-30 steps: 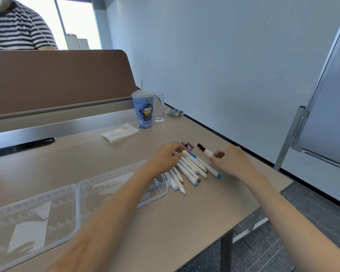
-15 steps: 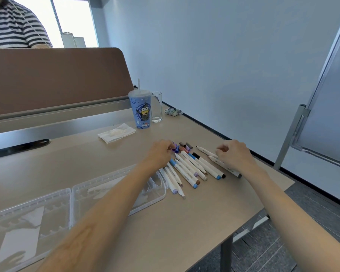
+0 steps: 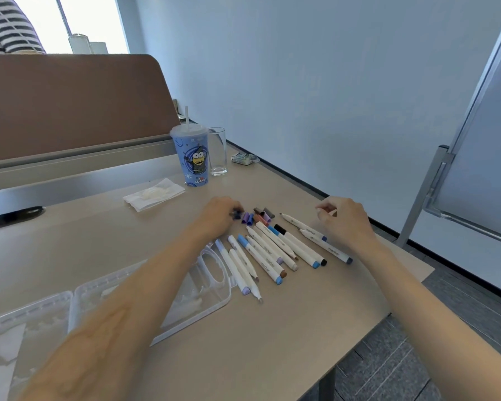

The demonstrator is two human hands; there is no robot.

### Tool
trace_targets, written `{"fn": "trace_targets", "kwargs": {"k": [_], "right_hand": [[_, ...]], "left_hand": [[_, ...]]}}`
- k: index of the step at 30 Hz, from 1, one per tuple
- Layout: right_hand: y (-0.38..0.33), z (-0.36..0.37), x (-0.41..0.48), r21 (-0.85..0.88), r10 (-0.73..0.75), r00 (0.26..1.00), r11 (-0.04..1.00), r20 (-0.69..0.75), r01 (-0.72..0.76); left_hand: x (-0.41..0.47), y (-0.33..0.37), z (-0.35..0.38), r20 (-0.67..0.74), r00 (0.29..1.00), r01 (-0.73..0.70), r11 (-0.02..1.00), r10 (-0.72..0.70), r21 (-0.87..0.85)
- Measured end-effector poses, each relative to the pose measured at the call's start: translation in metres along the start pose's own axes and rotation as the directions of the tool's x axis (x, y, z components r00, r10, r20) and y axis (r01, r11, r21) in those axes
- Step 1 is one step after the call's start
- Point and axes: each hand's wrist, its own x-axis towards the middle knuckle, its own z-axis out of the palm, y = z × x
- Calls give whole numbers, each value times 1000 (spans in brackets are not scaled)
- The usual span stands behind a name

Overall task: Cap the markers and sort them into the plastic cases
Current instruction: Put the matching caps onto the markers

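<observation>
Several white markers (image 3: 272,256) lie side by side on the tan table (image 3: 272,342), some capped, some with bare tips. Behind them sits a cluster of loose caps (image 3: 259,217) in purple, pink, brown and grey. My left hand (image 3: 219,217) reaches to the left end of that cluster and pinches a dark blue cap (image 3: 236,214) at its fingertips. Hovering over the two rightmost markers (image 3: 315,235), my right hand (image 3: 344,224) has loosely curled fingers and nothing visible in them. An open clear plastic case (image 3: 214,285) lies under my left forearm, a second case (image 3: 26,328) to its left.
A blue cartoon cup with straw (image 3: 193,157) and a drinking glass (image 3: 217,151) stand at the back, with a tissue (image 3: 154,193) and a small packet (image 3: 243,158) nearby. A brown partition (image 3: 70,96) bounds the far side. The table edge runs close on the right, beside a whiteboard stand (image 3: 434,180).
My right hand laid the black-capped marker down in the row, then lifted off the rightmost markers. My left hand shifted from the marker tips to the loose caps and took a dark blue one.
</observation>
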Motion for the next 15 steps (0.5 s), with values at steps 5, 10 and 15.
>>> {"fn": "trace_targets", "kwargs": {"k": [5, 10, 15], "right_hand": [[2, 6, 0, 8, -14, 1000, 1000, 13, 13], [4, 8, -2, 14, -9, 1000, 1000, 16, 8], [4, 2, -4, 16, 39, 997, 999, 74, -40]], "left_hand": [[-5, -11, -5, 20, 999, 30, 998, -29, -51], [-13, -15, -7, 18, 999, 46, 999, -45, -6], [-25, -3, -9, -56, 994, 79, 964, -96, -255]]}}
